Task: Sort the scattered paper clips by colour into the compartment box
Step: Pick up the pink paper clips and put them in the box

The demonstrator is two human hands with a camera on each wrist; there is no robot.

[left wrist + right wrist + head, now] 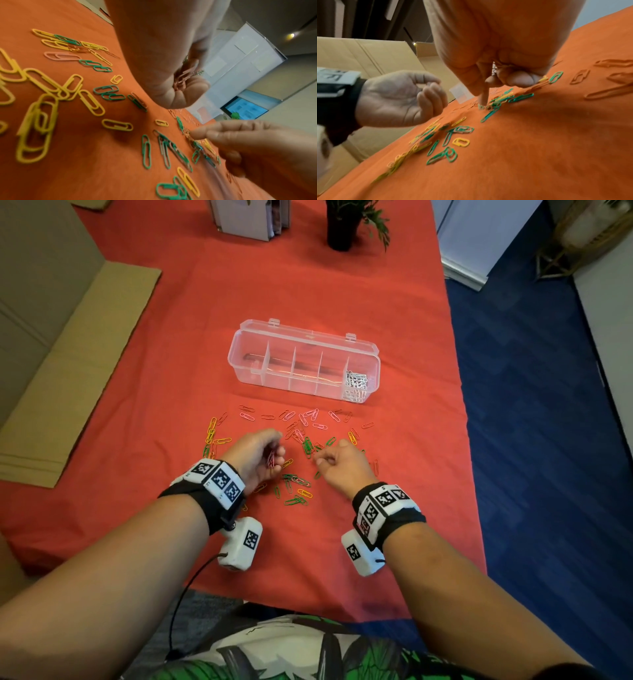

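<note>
The clear compartment box (239, 361) stands open, with white clips (356, 385) in its rightmost cell. In front of it lie scattered pink and red clips (301, 419), yellow clips (212, 433) and green clips (294, 484). My left hand (274, 453) hovers over them, cupped around a bunch of red clips (183, 78). My right hand (320, 461) is curled beside a green heap (308, 445). Its index finger (483, 98) presses down into mixed clips, and thin clip wires (494, 67) show inside its curled fingers.
The red cloth (394, 508) covers the table, whose right edge drops to blue carpet (548, 440). Flattened cardboard (68, 371) lies at the left. A dark plant pot (342, 231) and a book stack (250, 220) stand at the far end.
</note>
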